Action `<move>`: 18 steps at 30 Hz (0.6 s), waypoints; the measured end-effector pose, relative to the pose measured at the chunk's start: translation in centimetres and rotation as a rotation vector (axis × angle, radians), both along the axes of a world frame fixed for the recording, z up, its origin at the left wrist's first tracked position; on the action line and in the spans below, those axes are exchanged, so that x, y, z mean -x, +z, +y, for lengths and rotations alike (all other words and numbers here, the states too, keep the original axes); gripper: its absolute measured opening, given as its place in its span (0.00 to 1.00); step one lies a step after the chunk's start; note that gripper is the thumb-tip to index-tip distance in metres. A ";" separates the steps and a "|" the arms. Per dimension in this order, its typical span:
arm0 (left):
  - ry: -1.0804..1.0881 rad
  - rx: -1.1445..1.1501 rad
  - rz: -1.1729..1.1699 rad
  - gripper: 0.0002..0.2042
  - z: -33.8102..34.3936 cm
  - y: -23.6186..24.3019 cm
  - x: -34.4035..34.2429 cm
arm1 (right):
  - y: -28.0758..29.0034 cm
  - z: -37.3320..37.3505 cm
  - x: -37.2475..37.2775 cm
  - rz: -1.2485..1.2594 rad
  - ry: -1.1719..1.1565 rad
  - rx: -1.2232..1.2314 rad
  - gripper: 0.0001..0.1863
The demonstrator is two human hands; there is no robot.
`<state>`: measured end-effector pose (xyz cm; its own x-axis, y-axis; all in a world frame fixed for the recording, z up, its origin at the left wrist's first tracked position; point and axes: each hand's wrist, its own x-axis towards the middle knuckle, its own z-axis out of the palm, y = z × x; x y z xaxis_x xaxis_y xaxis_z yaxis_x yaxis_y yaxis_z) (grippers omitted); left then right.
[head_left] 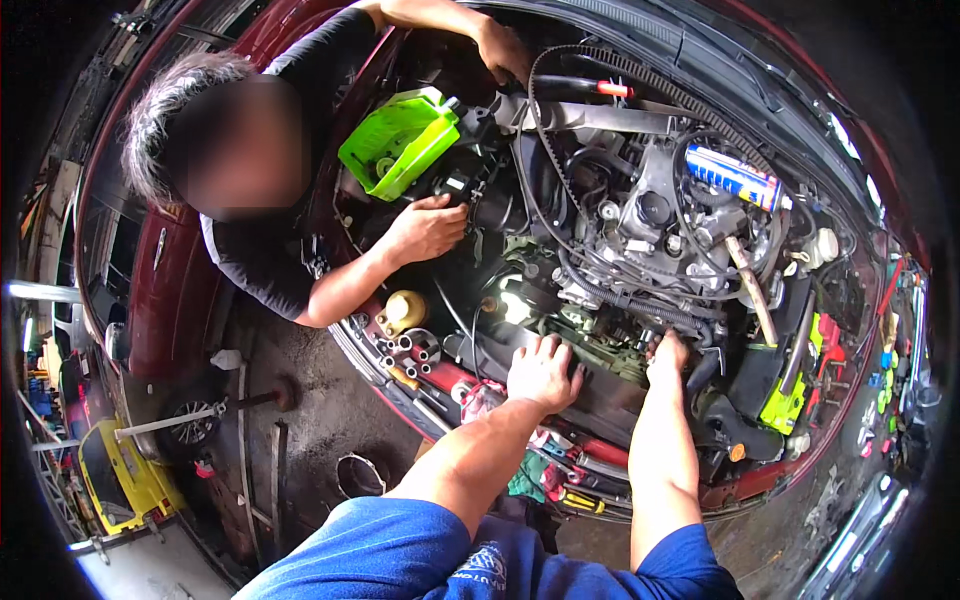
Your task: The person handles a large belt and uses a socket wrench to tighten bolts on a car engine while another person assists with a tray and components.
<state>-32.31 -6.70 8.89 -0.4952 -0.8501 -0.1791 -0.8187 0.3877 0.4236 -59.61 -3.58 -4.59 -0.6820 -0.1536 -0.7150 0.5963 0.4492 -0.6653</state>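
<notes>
My left hand (545, 373) lies on the black panel (605, 395) along the front of the car's engine bay, its fingers stretched out and apart. Reaching down at the front of the engine (650, 205), my right hand (668, 357) has its fingers curled closed. Whatever they grip is hidden among the hoses and metal parts. A ribbed black hose (640, 305) runs just beyond both hands. Above my right hand, a hammer with a wooden handle (752, 292) leans on the engine. A long toothed belt (540, 110) loops loosely over the engine's left side.
At the left a co-worker's hand (430, 228) touches a black part; their other hand (503, 52) rests farther back. A bright green tray (400, 150) sits beside them. A blue-and-white spray can (735, 178) lies on the engine. Sockets (408, 350) and a yellow-handled screwdriver (582, 502) line the front edge.
</notes>
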 end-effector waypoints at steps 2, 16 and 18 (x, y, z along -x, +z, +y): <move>0.000 -0.002 -0.008 0.21 -0.1 0.0 0.0 | 0.2 0.2 0.2 -0.058 -0.019 0.015 0.11; -0.004 0.014 0.038 0.20 0.2 -0.1 0.1 | 0.9 -0.4 0.8 -0.120 -0.088 -0.002 0.10; 0.011 0.029 0.051 0.20 0.3 -0.4 0.2 | 0.2 -0.5 1.0 -0.111 -0.138 0.056 0.11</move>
